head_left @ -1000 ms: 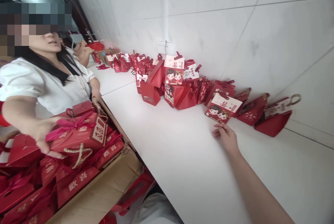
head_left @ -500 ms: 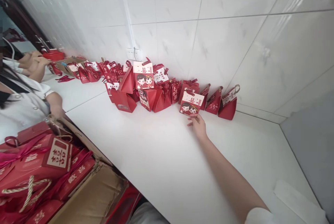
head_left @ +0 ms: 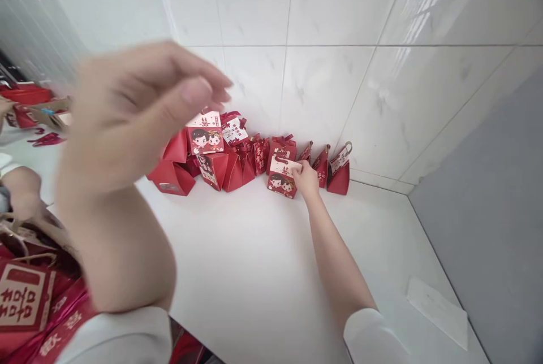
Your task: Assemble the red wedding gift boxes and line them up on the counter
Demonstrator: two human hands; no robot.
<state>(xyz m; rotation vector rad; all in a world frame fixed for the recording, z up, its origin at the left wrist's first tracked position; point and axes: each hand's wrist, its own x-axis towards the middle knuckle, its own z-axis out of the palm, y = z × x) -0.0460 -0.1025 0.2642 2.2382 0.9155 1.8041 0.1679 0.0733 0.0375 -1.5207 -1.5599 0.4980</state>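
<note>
My right hand [head_left: 306, 178] is at the table's far side, its fingers closed on the right edge of a small red gift box [head_left: 282, 183]. This box has a white top band and a printed cartoon couple, and it stands upright. Raised close to the camera, my left hand [head_left: 136, 109] is slightly blurred. Its fingers curve, with a gap between thumb and forefinger, and nothing shows in it. Behind its fingertips is a similar couple-printed gift box [head_left: 206, 137], resting on other boxes and partly covered by the hand.
Several red triangular gift boxes [head_left: 338, 174] line the tiled wall [head_left: 331, 87] on the white table [head_left: 250, 262]. Lower left are larger red boxes [head_left: 21, 302] with ribbons. Another person's arm [head_left: 25, 191] is at the left edge. A pale flat piece [head_left: 439, 310] lies at right.
My left hand has come up into view at the left. The right hand has moved from the box's lower edge to its right side. The view has turned right.
</note>
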